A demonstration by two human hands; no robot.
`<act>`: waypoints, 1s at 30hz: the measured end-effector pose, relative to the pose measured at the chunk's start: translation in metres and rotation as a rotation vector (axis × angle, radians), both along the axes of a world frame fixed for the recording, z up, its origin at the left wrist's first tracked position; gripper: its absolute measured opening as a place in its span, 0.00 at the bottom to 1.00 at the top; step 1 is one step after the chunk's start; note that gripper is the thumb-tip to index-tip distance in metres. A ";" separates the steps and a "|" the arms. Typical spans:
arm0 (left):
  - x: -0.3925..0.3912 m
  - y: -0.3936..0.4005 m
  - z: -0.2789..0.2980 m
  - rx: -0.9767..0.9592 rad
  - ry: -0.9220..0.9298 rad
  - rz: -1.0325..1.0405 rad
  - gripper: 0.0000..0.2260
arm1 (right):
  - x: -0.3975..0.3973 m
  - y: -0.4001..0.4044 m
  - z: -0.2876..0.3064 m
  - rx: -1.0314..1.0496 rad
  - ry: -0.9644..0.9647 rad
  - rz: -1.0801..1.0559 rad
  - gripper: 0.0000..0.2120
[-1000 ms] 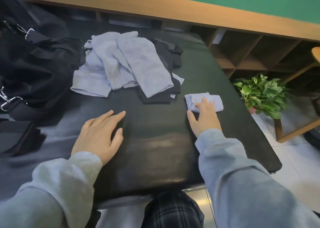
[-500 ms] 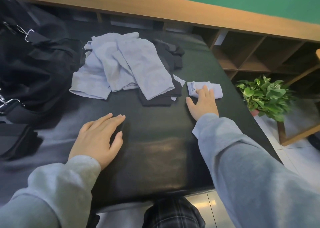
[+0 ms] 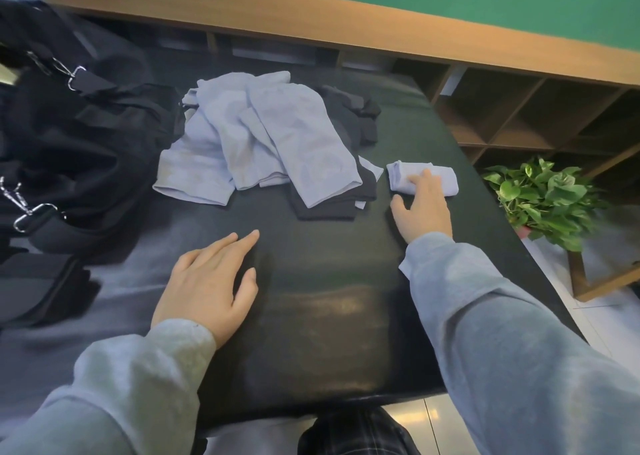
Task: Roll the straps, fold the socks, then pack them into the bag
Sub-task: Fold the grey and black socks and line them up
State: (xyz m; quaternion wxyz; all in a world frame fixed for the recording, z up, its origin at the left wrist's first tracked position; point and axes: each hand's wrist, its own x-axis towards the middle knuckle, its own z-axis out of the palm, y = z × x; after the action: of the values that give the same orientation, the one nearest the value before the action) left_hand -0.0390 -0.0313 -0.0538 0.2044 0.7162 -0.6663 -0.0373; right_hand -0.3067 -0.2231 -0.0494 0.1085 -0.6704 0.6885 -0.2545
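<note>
A black padded bench (image 3: 329, 333) carries a black bag (image 3: 69, 150) at its left edge, loose socks (image 3: 263, 143) mid-far, a folded sock (image 3: 446, 181) near its right edge, perhaps rolled straps (image 3: 38, 288) front-left.

Black padded table (image 3: 346, 333), wooden cubby shelf (image 3: 519, 115), green wall (image 3: 450, 1), leafy potted plant (image 3: 543, 202)

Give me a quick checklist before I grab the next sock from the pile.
1. Folded sock set down apart from the pile: ok.
2. Right hand free: not ok, fingers rest on the folded sock.
3. Left hand free: ok, flat on the table.
4. Unfolded socks within reach: ok, blue pile lies ahead, black socks partly under it.
5. Bag open for packing: cannot tell.
</note>
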 end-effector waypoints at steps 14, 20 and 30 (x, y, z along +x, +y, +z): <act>-0.001 -0.002 -0.003 -0.065 0.008 -0.002 0.22 | 0.077 0.033 -0.008 -0.217 0.119 0.389 0.24; 0.000 -0.001 -0.003 -0.087 0.025 -0.008 0.21 | 0.091 0.033 -0.003 -0.123 0.144 0.295 0.25; 0.001 -0.002 -0.007 -0.098 0.035 -0.014 0.20 | 0.090 0.038 -0.004 -0.333 -0.030 0.428 0.14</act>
State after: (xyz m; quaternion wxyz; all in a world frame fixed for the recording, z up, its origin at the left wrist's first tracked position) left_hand -0.0378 -0.0332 -0.0609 0.2507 0.6998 -0.6686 -0.0186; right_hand -0.2171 -0.1848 -0.0530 0.0582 -0.8054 0.4782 -0.3452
